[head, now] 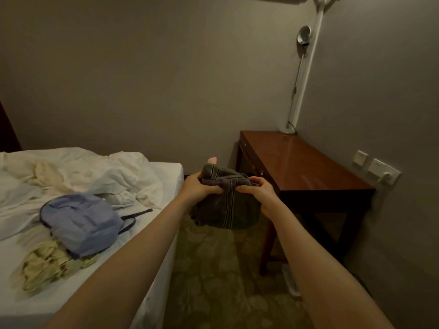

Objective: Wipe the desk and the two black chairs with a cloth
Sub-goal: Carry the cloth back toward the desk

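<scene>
Currently the striped cloth (225, 205) is gripped bunched by both the left hand (198, 187) and right hand (257, 192), held in mid-air; the wooden surface (301, 162) lies ahead-right, nearer the right hand, untouched.

At lower left, bed (166, 176), far end against the back wall. On it, crumpled sheets (78, 169) toward the upper left, backpack (82, 222) nearer, lying partly over a heap of rags (45, 267) toward the lower left corner. At right centre, worktop (301, 162) along the right wall, far end in the room's corner. On that far end, lamp base (287, 129). On the wall just right of the worktop, sockets (376, 168). Between bed and worktop, a strip of floor (213, 269). At centre, above that strip, cloth (228, 207) gripped between the hands, left hand (202, 186) and right hand (259, 191).
</scene>
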### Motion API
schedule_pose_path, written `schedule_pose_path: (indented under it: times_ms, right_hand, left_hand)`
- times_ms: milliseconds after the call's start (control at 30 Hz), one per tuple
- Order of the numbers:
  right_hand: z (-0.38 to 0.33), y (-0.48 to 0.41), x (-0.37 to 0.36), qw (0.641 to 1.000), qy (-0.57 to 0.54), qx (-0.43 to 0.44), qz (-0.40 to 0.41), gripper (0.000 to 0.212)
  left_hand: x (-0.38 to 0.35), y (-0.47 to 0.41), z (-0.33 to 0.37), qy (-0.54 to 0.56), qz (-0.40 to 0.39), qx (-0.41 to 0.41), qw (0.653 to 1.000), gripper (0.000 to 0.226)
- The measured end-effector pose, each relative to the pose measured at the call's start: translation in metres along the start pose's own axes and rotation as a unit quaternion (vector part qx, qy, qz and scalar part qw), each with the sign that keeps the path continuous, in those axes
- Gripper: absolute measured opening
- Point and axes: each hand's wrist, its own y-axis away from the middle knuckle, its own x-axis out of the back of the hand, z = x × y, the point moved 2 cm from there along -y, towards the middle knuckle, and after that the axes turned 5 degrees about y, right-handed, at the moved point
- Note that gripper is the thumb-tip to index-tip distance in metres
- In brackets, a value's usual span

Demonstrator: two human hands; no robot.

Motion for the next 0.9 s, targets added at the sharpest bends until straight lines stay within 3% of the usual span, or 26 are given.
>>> schedule_pose_path:
  times_ms: [100,367,433,533,600,767,900]
  right_hand:
    - [-0.013,-0.059,0.016,1.0,0.008,-0.006,-0.022,0.067]
    - [-0.024,-0.185,0.023,0.997,0.052,0.049,-0.038,0.061]
    - [-0.021,-0.216,0.02,0.996,0.061,0.069,-0.005,0.062]
    - [-0.021,-0.255,0.01,0.994,0.073,0.07,0.049,0.067]
    - [-0.024,-0.291,0.001,0.991,0.088,0.07,0.068,0.069]
    - [-0.048,-0.39,-0.026,0.987,0.116,0.078,0.081,0.077]
    - [-0.062,-0.464,-0.044,0.989,0.138,0.0,0.049,0.093]
  left_hand:
    - [-0.01,-0.066,0.002,-0.017,0.005,0.008,1.0,0.042]
    - [-0.008,-0.194,-0.006,0.063,0.043,0.032,0.997,0.033]
    - [-0.006,-0.227,-0.012,0.062,0.04,0.031,0.997,0.043]
    - [0.001,-0.268,-0.022,0.077,0.059,0.038,0.995,0.076]
    - [0.011,-0.306,-0.027,0.086,0.047,0.049,0.994,0.084]
    - [0.044,-0.403,-0.028,0.117,0.014,0.082,0.99,0.037]
    - [0.068,-0.47,-0.019,0.086,-0.003,0.075,0.993,0.031]
